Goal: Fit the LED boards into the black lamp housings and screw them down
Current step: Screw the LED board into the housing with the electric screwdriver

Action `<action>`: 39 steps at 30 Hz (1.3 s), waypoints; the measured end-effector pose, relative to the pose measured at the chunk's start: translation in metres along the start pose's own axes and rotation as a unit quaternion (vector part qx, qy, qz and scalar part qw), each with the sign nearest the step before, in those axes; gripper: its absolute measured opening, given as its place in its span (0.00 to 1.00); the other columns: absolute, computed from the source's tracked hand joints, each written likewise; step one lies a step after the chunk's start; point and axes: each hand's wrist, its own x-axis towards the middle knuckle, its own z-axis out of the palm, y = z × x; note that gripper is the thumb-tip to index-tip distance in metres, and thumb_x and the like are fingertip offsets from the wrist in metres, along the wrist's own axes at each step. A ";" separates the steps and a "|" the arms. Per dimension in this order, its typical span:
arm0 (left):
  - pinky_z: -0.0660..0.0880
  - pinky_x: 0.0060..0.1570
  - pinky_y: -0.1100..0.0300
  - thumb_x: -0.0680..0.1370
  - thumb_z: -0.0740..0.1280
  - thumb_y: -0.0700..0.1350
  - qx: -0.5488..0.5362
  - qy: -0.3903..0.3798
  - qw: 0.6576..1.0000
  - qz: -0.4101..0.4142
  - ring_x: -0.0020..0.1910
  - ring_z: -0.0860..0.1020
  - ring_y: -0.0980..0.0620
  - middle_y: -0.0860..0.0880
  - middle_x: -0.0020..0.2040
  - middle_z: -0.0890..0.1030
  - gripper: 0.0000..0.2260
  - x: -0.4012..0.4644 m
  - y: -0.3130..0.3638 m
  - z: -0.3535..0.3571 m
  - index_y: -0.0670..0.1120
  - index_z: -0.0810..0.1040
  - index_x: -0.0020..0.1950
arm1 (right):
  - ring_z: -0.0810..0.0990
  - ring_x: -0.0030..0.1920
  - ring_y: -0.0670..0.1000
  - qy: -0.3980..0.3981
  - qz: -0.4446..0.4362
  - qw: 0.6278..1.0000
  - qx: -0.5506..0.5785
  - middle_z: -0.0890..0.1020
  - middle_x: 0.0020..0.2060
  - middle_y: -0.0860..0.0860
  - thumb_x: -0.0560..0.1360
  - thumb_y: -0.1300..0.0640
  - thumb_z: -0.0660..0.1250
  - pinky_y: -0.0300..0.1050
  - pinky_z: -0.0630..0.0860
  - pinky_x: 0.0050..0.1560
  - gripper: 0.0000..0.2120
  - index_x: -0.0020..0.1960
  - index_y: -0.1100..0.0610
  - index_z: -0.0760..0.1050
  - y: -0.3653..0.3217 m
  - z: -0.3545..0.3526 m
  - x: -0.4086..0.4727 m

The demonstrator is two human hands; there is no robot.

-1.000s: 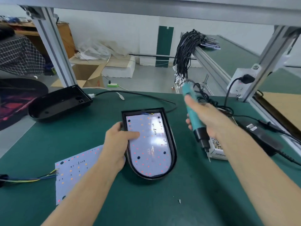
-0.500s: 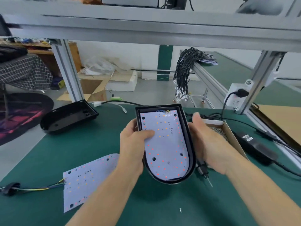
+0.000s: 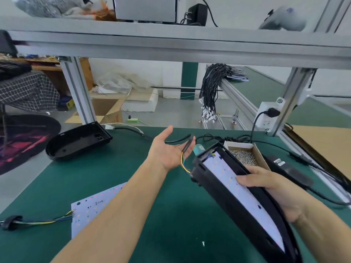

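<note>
The black lamp housing [image 3: 233, 209] with an LED board [image 3: 245, 194] seated in it is tilted up on its long edge above the right half of the tabletop [image 3: 117, 168], its open face turned to the right. The right hand [image 3: 275, 188] grips it from that side, fingers [image 3: 250, 182] lying across the white board, probably to keep the board from sliding out while the housing is tipped. Coloured wires [image 3: 183, 162] leave the housing's upper end and run to a black sleeve [image 3: 189, 144] lying across the left hand [image 3: 167, 150], which is wide open, palm up, closed on nothing. It seems to be guiding the lead clear, perhaps through the housing's back, though the exit point is hidden. Behind the housing only the teal tip of the screwdriver [image 3: 198, 149] shows, lying on the tabletop, so screwing is not the step in hand. Just beyond it, a cardboard box of screws [image 3: 242, 156] sits near the far right edge, within easy reach. A single screw [image 3: 203, 243] lies loose near the front edge. A second LED board [image 3: 91, 207] with its wires waits flat near the front left corner, and an empty housing [image 3: 77, 141] rests at the far left edge, ready for the next assembly.
</note>
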 end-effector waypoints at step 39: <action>0.64 0.59 0.67 0.67 0.65 0.46 0.663 0.009 0.687 0.296 0.65 0.65 0.59 0.58 0.69 0.64 0.38 -0.052 -0.051 0.019 0.57 0.58 0.76 | 0.80 0.34 0.48 0.377 -0.154 0.910 -0.073 0.83 0.32 0.45 0.76 0.45 0.68 0.41 0.76 0.36 0.13 0.38 0.53 0.77 -0.023 -0.022 0.050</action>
